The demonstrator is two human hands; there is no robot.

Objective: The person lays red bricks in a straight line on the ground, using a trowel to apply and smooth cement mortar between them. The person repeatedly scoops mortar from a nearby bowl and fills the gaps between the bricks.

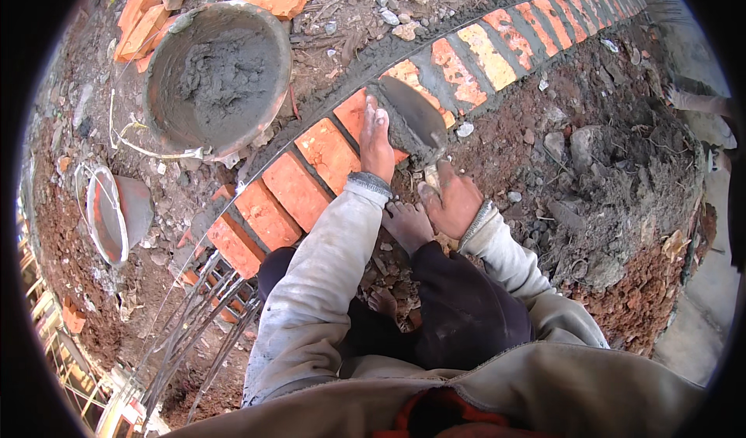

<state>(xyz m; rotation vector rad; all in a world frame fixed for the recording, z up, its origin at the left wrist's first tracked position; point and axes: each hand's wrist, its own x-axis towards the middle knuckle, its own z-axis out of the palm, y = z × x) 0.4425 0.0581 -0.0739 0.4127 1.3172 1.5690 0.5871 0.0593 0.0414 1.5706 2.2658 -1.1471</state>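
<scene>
My left hand [374, 147], fingers pressed together, grips a mortar-edged brick [398, 155] in the low row. My right hand [454, 201] holds a trowel by its handle, with the grey blade [423, 116] tilted against wet mortar beside my left fingertips. Orange bricks [295, 182] with dark gaps run toward the lower left. The mortared stretch [489, 57] continues to the upper right. A wide basin of grey mortar [217, 81] stands left of the row.
Loose bricks [140, 22] lie behind the basin. A smaller container [124, 213] sits at left. Protruding steel bars [194, 321] are at lower left. My bare foot [408, 220] is between my arms. Another person's foot [688, 100] shows at far right, beside concrete [691, 337].
</scene>
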